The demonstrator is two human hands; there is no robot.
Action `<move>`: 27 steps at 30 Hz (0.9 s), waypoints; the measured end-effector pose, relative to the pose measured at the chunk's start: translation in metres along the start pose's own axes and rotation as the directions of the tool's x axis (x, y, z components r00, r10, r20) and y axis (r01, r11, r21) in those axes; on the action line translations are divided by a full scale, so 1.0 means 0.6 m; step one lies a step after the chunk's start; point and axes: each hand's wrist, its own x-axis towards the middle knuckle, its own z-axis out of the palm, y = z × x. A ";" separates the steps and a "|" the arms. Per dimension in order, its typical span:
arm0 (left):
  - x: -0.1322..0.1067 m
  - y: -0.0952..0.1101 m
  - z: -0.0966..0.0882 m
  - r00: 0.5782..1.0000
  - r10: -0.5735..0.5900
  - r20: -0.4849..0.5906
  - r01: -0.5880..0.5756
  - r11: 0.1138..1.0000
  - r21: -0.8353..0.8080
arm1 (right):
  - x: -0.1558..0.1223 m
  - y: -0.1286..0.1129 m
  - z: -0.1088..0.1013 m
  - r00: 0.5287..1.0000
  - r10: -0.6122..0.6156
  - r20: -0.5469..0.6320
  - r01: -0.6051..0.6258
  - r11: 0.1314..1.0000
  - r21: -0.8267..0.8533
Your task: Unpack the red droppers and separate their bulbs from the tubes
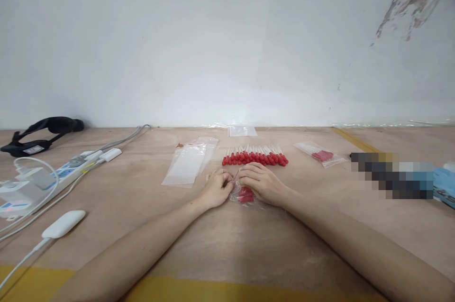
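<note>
A small clear zip bag (235, 194) lies on the table between my hands, with red stick tips (246, 194) bunched inside its near end. My left hand (216, 190) pinches the bag's upper left edge between thumb and fingers. On the other side, my right hand (263, 183) has its fingers bent over the bag's upper right part and closed on it. Just beyond the hands lies a row of white sticks with red tips (254, 157), tips facing me. To the right rests another clear bag (322, 154) holding red-tipped sticks.
Flat clear bags (183, 164) lie at left of the sticks, and one more bag (242, 131) is by the wall. A power strip (62, 176) with cables, a white rounded device (64, 224) and a black strap (53, 125) occupy the left. A blue package (444, 183) sits far right.
</note>
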 end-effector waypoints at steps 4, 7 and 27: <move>-0.002 -0.007 0.005 0.999 -0.011 -0.051 0.008 0.998 -0.067 | -0.004 -0.001 -0.003 0.981 0.173 -0.093 -0.157 0.976 0.152; -0.007 -0.005 0.007 0.992 -0.036 -0.117 0.027 0.997 -0.072 | -0.004 -0.002 -0.009 0.940 0.306 -0.149 -0.265 0.933 0.244; -0.007 0.001 -0.008 0.988 0.111 0.102 -0.060 0.909 -0.412 | -0.081 0.001 -0.017 0.839 0.508 0.194 -0.532 0.841 0.099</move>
